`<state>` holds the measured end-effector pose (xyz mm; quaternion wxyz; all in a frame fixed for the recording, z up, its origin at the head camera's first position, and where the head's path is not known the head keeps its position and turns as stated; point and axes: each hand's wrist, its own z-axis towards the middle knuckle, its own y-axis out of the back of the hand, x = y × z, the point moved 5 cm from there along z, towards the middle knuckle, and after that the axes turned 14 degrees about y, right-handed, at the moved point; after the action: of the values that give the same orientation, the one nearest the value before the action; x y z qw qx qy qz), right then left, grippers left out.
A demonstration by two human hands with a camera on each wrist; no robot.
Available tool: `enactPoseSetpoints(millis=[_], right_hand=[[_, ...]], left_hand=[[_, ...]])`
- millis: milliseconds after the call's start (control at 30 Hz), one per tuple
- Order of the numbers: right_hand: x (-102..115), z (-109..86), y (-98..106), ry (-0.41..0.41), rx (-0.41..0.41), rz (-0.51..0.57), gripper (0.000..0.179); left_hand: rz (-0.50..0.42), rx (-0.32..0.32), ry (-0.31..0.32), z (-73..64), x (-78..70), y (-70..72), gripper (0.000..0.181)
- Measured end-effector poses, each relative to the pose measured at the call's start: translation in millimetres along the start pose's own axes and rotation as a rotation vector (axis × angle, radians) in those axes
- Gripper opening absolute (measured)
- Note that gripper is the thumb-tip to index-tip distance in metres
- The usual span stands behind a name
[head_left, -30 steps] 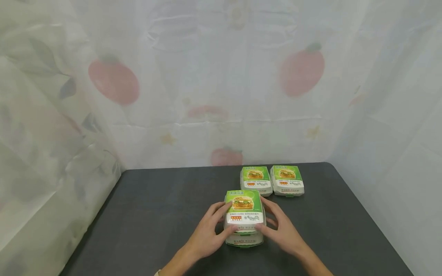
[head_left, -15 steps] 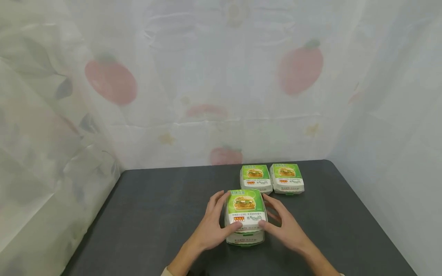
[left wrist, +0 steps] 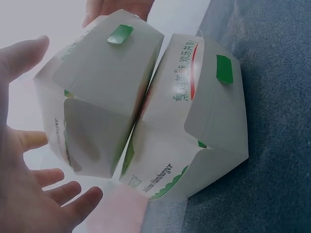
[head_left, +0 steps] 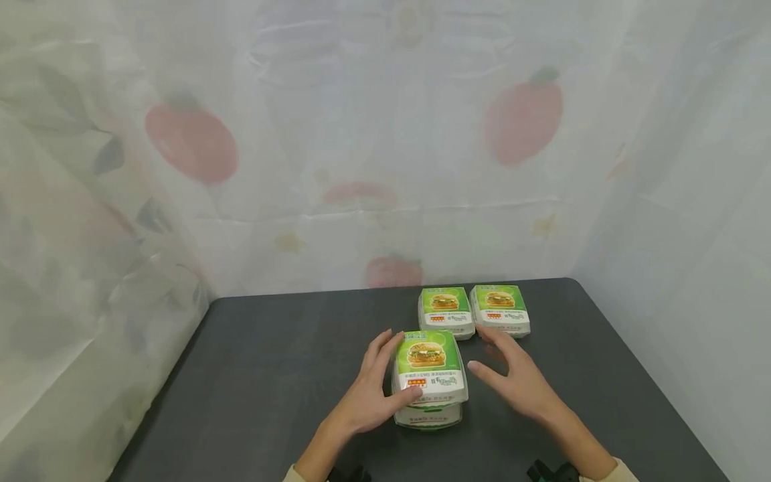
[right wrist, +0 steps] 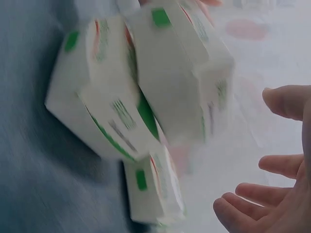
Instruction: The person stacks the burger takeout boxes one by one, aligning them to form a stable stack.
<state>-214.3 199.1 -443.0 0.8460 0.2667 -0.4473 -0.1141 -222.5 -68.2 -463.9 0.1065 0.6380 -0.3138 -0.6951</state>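
Observation:
Two white and green burger boxes stand stacked near the middle of the table, the upper burger box (head_left: pixel 429 381) resting on the lower burger box (head_left: pixel 427 418). At the stack's left side is my left hand (head_left: pixel 375 395); in the left wrist view its thumb (left wrist: pixel 22 58) stands off the upper box, while the other fingers are spread by its side. Whether a fingertip touches the cardboard, I cannot tell. My right hand (head_left: pixel 521 381) is to the right of the stack, apart from it, fingers loosely spread and holding nothing, as the right wrist view also shows.
Behind the stack, two more burger boxes sit side by side: a left one (head_left: pixel 446 313) and a right one (head_left: pixel 500 310). The dark table (head_left: pixel 289 361) ends at a pale printed curtain (head_left: pixel 301 167), and more curtain hangs along both sides.
The right hand has let go of the upper box and moved away to the right. The left hand stays beside the stack, and the boxes keep roughly their places.

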Motion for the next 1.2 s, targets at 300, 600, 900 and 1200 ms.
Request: enactPoseSetpoints(millis=[300, 600, 900, 1200], right_hand=[[-18.8, 15.7, 34.2, -0.003, -0.023, -0.169, 0.068], [-43.0, 32.4, 57.2, -0.096, -0.006, -0.251, 0.072], [-90.1, 48.5, 69.7, -0.147, 0.013, -0.334, 0.076], [-135.2, 46.0, 70.0, -0.274, -0.004, -0.277, 0.076]], left_hand=[[-0.014, 0.024, 0.020, 1.3, 2.9, -4.6, 0.088], [-0.008, 0.017, 0.016, 0.0, 4.8, -5.7, 0.085], [-0.021, -0.001, 0.002, 2.3, 4.5, -6.2, 0.085], [0.001, 0.004, 0.000, 2.2, 6.2, -8.3, 0.083]])
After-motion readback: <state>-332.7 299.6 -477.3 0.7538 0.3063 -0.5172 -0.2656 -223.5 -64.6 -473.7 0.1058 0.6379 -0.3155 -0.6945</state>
